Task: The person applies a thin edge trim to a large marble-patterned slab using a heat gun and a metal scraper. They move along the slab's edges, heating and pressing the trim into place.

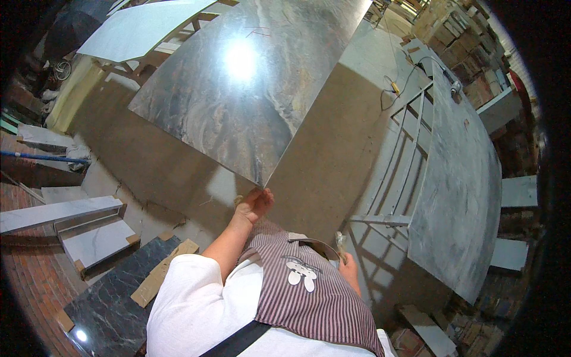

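Note:
My left hand (pixel 254 205) is at the near corner of a large polished stone slab (pixel 226 128), its fingers curled against the tip. The slab is grey-brown with pale veins and reflects a bright lamp. Beside that hand a small pale bit shows; I cannot make out what it is. Low at my right side, my right hand (pixel 350 271) is closed around a slim thing with a clear, shiny upper end (pixel 340 240). Its lower part is hidden by the fingers and my striped apron (pixel 315 303).
To the right, a grey slab (pixel 458 184) lies on a metal frame (pixel 401 160), with a power tool (pixel 456 88) on top. A cable (pixel 410 77) trails nearby. At left stand white marbled pieces (pixel 98 241) and a black veined slab (pixel 113 303). Another white slab (pixel 143 27) is far left.

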Demonstrator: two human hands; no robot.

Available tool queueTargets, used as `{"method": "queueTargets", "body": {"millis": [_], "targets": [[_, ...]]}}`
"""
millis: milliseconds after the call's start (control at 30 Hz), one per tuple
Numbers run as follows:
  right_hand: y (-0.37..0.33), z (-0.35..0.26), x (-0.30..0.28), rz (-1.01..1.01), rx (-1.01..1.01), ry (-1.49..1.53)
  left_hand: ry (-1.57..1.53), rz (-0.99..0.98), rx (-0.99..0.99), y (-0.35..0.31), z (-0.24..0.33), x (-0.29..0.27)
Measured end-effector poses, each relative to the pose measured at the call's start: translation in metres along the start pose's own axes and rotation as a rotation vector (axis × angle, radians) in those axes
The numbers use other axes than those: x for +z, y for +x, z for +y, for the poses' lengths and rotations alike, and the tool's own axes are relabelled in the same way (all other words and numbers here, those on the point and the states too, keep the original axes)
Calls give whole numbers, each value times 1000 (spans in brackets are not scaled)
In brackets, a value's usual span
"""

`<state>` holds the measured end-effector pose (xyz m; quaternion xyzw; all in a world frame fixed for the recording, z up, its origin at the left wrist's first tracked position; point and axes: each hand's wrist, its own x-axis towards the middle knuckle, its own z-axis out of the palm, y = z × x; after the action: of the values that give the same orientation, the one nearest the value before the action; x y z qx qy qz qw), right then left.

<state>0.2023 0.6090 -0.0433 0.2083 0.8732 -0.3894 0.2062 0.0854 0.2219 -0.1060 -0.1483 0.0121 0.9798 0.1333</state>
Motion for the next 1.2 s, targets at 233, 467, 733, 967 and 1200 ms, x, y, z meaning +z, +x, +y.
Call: {"method": "queueTargets", "body": {"millis": [233,467,733,967,1200], "targets": [[-10,-22,-3,10,-43,-6,-101,-18,-39,2,6,-9],[-6,-7,3,43,-91,44,-140,-4,62,1,8,44],[-19,-27,0,60,-65,-7,-118,54,15,-19,19,27],[-6,-31,2,125,-111,33,93,180,40,-37,24,43],[10,-73,6,63,-41,261,697,326,-251,-61,12,82]]}}
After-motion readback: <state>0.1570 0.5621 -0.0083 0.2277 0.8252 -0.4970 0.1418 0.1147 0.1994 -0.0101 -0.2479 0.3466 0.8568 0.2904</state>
